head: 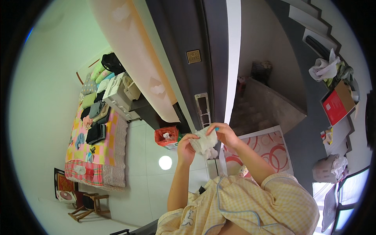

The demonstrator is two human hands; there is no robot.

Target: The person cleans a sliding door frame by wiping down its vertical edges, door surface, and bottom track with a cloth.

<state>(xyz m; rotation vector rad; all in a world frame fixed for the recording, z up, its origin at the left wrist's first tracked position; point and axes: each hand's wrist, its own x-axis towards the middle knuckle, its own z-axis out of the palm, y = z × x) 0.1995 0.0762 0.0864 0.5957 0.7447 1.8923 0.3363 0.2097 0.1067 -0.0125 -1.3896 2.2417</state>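
Observation:
Between my hands is a thin, crumpled white sheet (205, 143); whether it is tissue or plastic film I cannot tell. My left hand (188, 147) pinches its left side between thumb and fingers. The upper right part of it is gripped by my right hand (225, 135), where a small blue spot shows near the fingers. A bunched white end (211, 153) hangs below. Just beyond both hands stands the edge of a dark door (182, 32), with a metal lock plate (202, 108) set in it. The sheet covers the lower part of the door edge.
Left of my hands, a bin with a red liner (160, 138) stands on the tiled floor (136, 155). Farther left, a bed (114, 173) bears folded clothes. A patterned mat (264, 149) and descending stairs (249, 117) lie to the right. Boxes and bags line the stairs going up (311, 14).

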